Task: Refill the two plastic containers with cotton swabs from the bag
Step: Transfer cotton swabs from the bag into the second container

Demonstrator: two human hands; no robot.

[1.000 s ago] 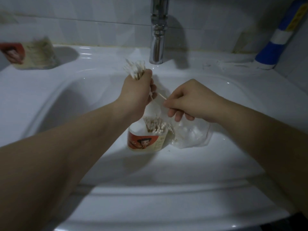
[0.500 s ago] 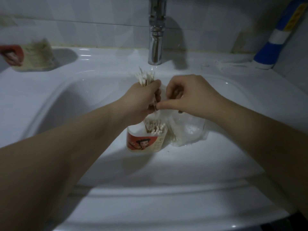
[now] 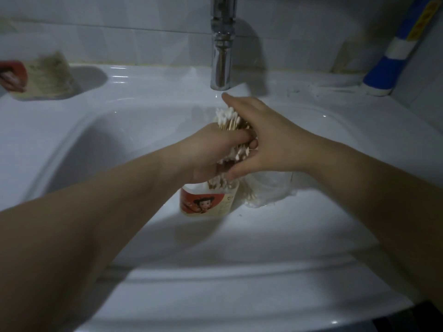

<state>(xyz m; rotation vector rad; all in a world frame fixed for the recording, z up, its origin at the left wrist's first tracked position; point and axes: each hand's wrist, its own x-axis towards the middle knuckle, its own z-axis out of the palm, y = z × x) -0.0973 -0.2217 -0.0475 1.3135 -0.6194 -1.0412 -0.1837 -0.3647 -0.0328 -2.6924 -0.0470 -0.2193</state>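
Observation:
My left hand (image 3: 211, 149) grips a bundle of cotton swabs (image 3: 229, 119) upright, just above an open plastic container (image 3: 208, 202) with a red cartoon label that stands in the sink basin and holds some swabs. My right hand (image 3: 266, 135) lies against the right side of the bundle, index finger stretched past the swab tips and thumb under its lower end. A clear plastic bag (image 3: 268, 190) with swabs lies right of the container, partly hidden by my right hand. A second container (image 3: 40, 77), full of swabs, stands on the sink's back left ledge.
The white sink (image 3: 96, 140) fills the view. A chrome tap (image 3: 221, 44) rises just behind my hands. A blue and white tube (image 3: 393, 61) leans at the back right corner against the tiled wall.
My right hand went from pinching at the bundle to spreading its fingers along the bundle's right side. My left hand and the bundle moved slightly right, toward the tap.

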